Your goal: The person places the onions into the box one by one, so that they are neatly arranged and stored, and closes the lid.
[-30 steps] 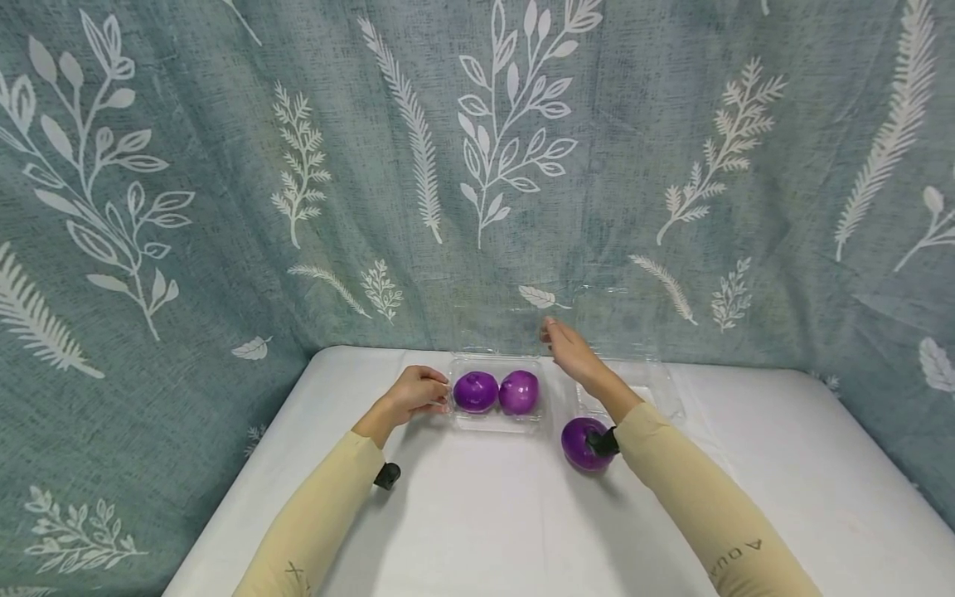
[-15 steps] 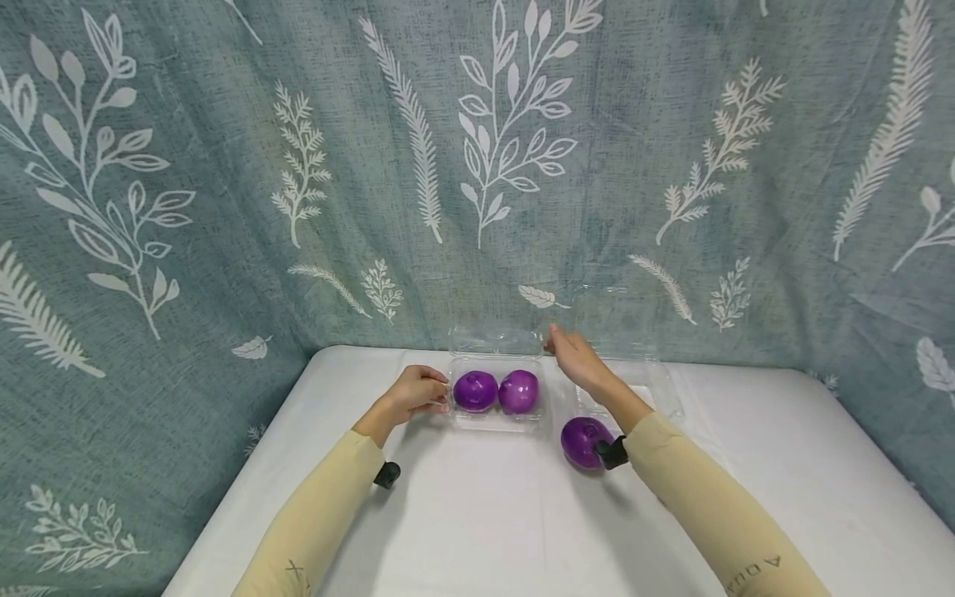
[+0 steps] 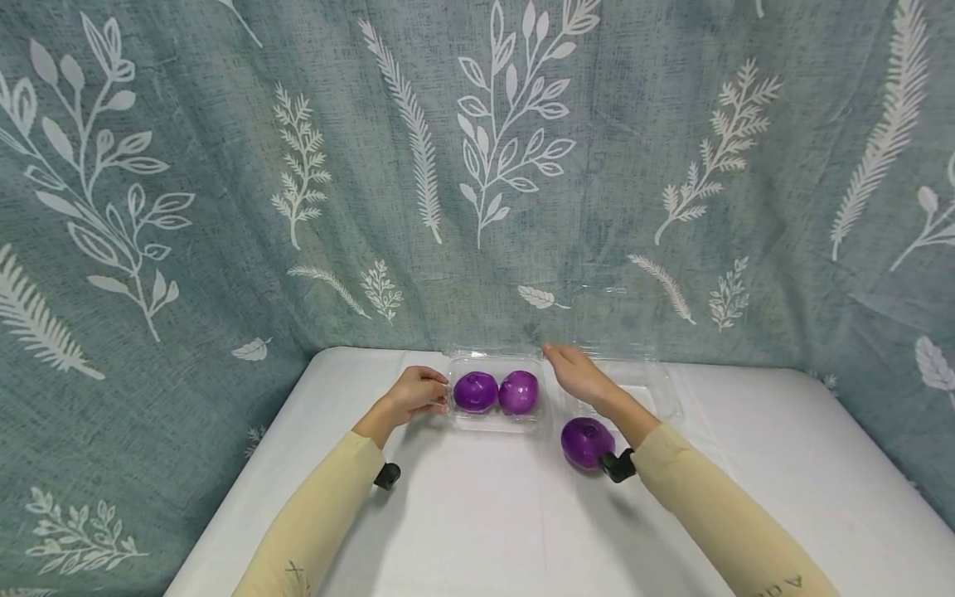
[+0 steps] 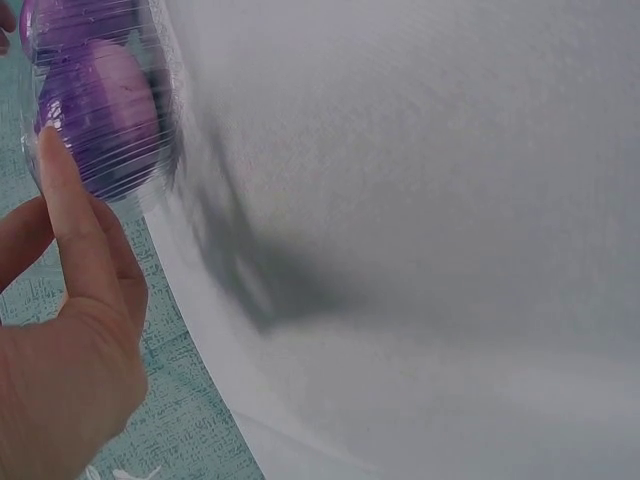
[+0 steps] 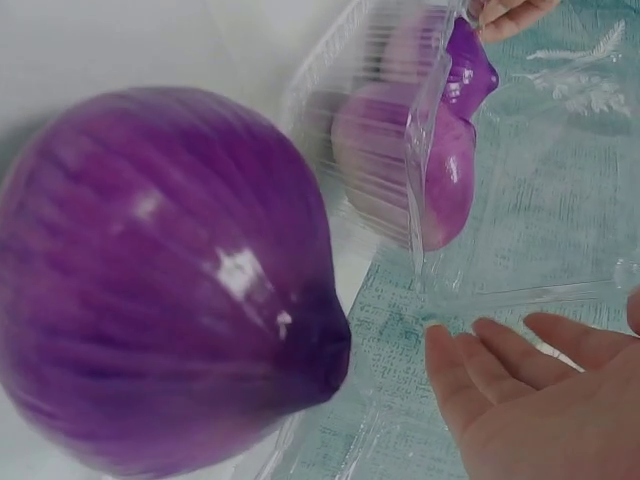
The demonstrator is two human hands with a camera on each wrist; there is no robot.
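A clear plastic clamshell container [image 3: 496,424] holds two purple onions, the left onion [image 3: 475,391] beside the right onion [image 3: 518,392]. At its left side, my left hand [image 3: 413,391] pinches the rim, with the index finger [image 4: 72,215] lying along the ribbed wall. My right hand [image 3: 578,373] is at the container's back right corner, fingers straight and near the edge of the raised clear lid [image 3: 496,351]; contact is hard to tell. Below the right wrist, a loose purple onion [image 3: 582,439] lies on the table, large in the right wrist view.
A second clear container [image 3: 664,390] stands open to the right, partly behind my right forearm. The white table [image 3: 477,514] ends at a green leaf-patterned cloth [image 3: 358,207] at the back and sides.
My right hand has come down and nearer, and the lid's upper edge has dropped toward the container. The left hand and all onions have stayed in place.
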